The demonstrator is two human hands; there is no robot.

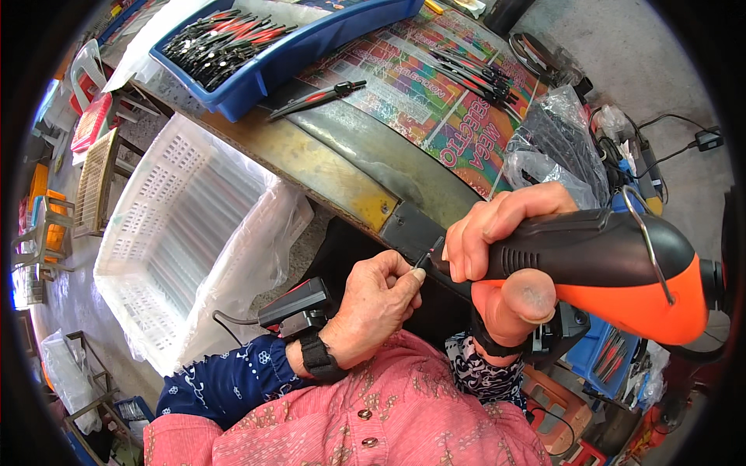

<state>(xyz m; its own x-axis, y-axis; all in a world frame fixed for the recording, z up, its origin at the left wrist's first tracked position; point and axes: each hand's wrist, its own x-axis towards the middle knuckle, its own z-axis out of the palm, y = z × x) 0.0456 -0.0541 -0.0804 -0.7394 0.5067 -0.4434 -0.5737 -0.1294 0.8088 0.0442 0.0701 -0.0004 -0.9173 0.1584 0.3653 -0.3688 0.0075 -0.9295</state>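
Where blue tray (264, 66) sits, cluttered workbench (334, 167)

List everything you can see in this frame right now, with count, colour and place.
Power tool: one, black and orange, right, gripped.
Small part: one, dark, at tool tip, pinched.
Blue tray: one, top, full of red-black tools.
Loose tools: several, black, on colourful mat.
White crate: one, left, plastic-lined.
Clear bag: one, right of bench.
Workbench: one, metal-edged, centre.
Left hand: pinching the part.
Right hand: around the tool.
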